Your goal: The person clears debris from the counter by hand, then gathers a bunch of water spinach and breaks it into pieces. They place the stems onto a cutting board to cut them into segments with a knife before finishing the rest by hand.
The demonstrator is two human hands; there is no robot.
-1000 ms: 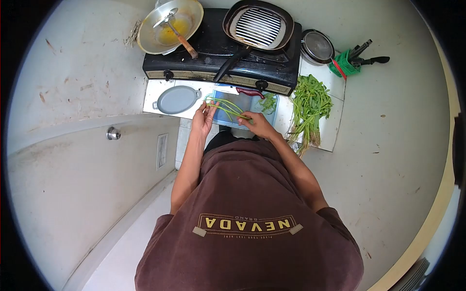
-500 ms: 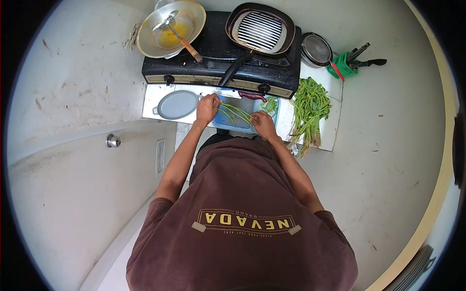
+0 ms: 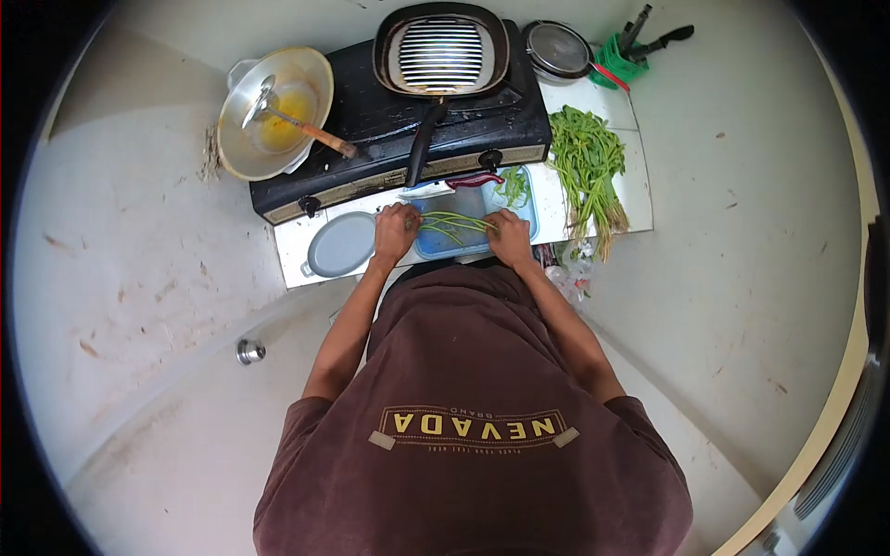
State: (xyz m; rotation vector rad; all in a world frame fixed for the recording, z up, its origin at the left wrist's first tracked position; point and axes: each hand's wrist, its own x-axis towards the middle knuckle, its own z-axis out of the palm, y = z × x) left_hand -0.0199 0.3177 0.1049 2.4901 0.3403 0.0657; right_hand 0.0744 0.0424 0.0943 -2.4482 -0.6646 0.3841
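Observation:
Several thin green stems (image 3: 454,222) stretch between my two hands over a blue tray (image 3: 451,250). My left hand (image 3: 396,232) is closed on their left end, beside a grey oval dish (image 3: 341,245). At their right end, my right hand (image 3: 509,238) has its fingers closed on the stems. Cut green leaves (image 3: 513,187) lie at the tray's right side, and a dark red object (image 3: 476,181) rests along its back edge. A pile of leafy greens with roots (image 3: 590,167) lies to the right of the tray.
Behind the tray stands a black stove (image 3: 357,102) with a ridged grill pan (image 3: 440,54), its handle pointing toward me. A wok (image 3: 274,116) holding a ladle is at the left. Strainers (image 3: 558,51) and a green basket (image 3: 616,65) with knives stand back right.
The view has turned and shifted, so the stove now looks tilted. My right hand sits slightly higher, and the stems between my hands run more level.

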